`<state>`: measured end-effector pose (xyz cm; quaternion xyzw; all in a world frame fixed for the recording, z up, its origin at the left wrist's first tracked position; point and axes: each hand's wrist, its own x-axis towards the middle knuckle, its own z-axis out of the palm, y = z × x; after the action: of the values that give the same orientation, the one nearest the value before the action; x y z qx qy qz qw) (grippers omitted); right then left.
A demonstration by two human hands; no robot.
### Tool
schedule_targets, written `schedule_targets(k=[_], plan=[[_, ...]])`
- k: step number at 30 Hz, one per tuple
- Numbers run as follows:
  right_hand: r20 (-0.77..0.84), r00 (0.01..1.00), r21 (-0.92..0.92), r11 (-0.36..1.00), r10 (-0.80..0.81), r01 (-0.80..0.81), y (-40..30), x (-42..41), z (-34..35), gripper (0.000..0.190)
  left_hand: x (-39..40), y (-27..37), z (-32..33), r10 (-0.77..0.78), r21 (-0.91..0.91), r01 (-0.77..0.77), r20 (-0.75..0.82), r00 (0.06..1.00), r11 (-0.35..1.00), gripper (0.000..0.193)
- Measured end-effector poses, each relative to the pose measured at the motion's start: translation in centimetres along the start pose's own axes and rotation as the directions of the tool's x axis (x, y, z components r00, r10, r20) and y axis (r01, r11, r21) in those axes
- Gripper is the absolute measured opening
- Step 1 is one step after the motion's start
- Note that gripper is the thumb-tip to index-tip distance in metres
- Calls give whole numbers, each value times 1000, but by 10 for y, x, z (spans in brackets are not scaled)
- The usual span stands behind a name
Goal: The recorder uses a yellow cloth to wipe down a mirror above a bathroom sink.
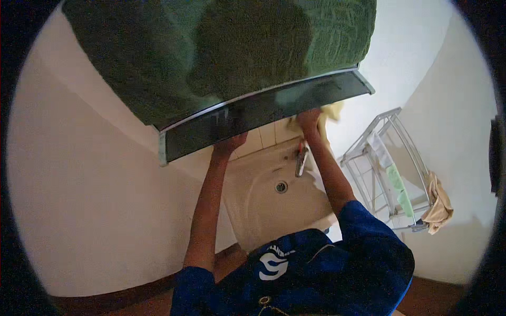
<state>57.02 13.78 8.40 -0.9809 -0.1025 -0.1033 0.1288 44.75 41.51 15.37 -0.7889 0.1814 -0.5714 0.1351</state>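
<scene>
A green towel (245,51) is draped over a wall unit with a dark, glossy front panel (261,110) and pale end pieces. My left hand (233,143) reaches up behind the lower edge of the panel; its fingers are mostly hidden, so its hold cannot be told. Under the panel's right part, my right hand (309,117) grips a yellow cloth (331,114), which looks blurred. Below both hands is a washbasin (257,197) with a faucet (301,160) at its back right and a round drain (281,187).
A metal rack (411,150) stands right of the basin, with a light green cloth (399,189) and a tan cloth (437,205) hanging on it. Tiles (267,136) line the wall behind the basin. A plain wall (106,205) rises at the left.
</scene>
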Motion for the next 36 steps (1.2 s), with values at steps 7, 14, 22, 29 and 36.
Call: schedule_targets(k=[7, 14, 22, 29, 36], plan=[[-456, 796, 137, 852, -398, 505, -81, -70, 24, 50, -31, -5, 28, -168, -298, 189, 95, 981, 936, 59], [-533, 844, 296, 920, -62, 255, 2, 8, -21, 42, -59, -9, 52, -142, -330, 254, 327, 934, 909, 60], [-238, 869, 302, 817, -434, 491, -98, -96, 66, 44, -61, -7, 28, -167, -197, 216, 238, 957, 956, 65], [-293, 895, 750, 500, -338, 434, -119, -169, 47, 45, -33, 38, -48, -261, -456, 679, 685, 680, 575, 70], [49, 983, 998, 36, -178, -43, -94, -225, -20, 39, -59, 116, -174, -88, -349, 937, 933, 349, 12, 87]])
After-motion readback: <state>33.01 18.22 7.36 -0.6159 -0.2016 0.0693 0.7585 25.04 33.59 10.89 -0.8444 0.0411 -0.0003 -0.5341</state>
